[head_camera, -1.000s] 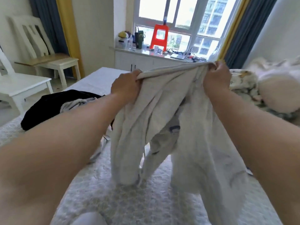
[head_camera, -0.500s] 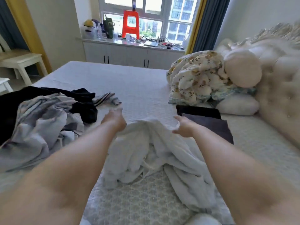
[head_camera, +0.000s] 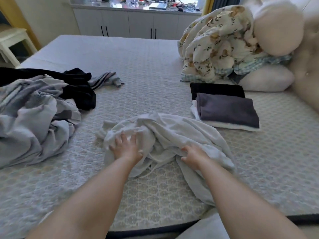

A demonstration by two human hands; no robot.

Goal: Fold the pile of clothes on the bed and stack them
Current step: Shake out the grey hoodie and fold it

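Observation:
A crumpled white garment [head_camera: 172, 133] lies on the bed [head_camera: 146, 69] in front of me. My left hand [head_camera: 126, 147] rests flat on its left part with fingers spread. My right hand [head_camera: 192, 155] touches the garment's right fold, fingers partly curled at the cloth; whether it pinches the cloth I cannot tell. To the left sits the unfolded pile: a grey-blue striped garment [head_camera: 32, 114] and black clothes [head_camera: 76, 87]. At the right lies a stack of folded clothes [head_camera: 226, 109], dark purple on top, white beneath, black behind.
A floral quilt [head_camera: 215, 44] and pillows [head_camera: 267, 80] are bunched at the head of the bed on the right. A small striped grey piece [head_camera: 110, 79] lies beside the pile. White cabinets [head_camera: 129, 23] stand beyond the bed; a white chair [head_camera: 12, 42] stands at left.
The white garment, held up in the air by both hands a second ago, now lies on the bed. Both hands came down onto it and moved nearer to me.

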